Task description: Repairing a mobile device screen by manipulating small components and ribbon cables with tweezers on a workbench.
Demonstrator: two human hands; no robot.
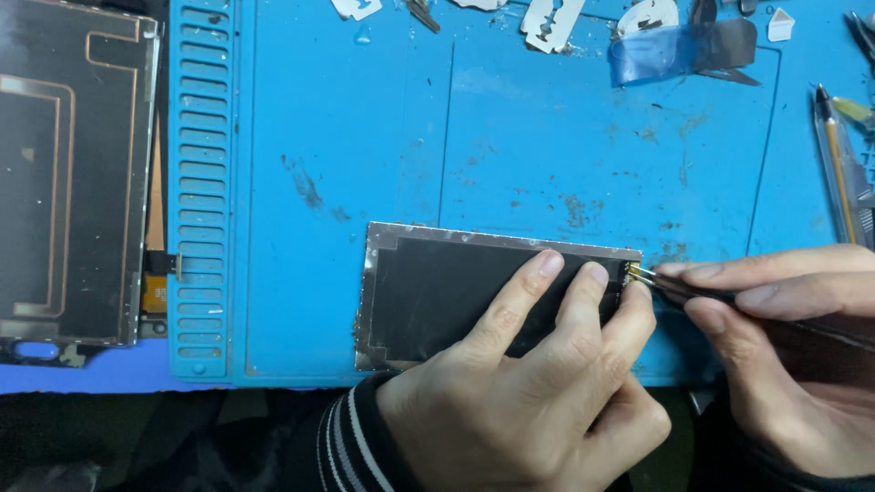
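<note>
Blue mat point(365, 137) bears panel point(437, 292) lengthwise left-right.

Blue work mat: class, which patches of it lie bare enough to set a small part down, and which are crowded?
Bare: the wide stretch of the blue work mat between the slotted strip and the dark panel, below the razor blades. Crowded: the top edge with blades and blue film, and the lower right, where both hands work.

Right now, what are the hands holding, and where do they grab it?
The right hand pinches dark tweezers along their shaft, near the tips. The left hand grips nothing; its fingers press flat on the dark panel.
</note>
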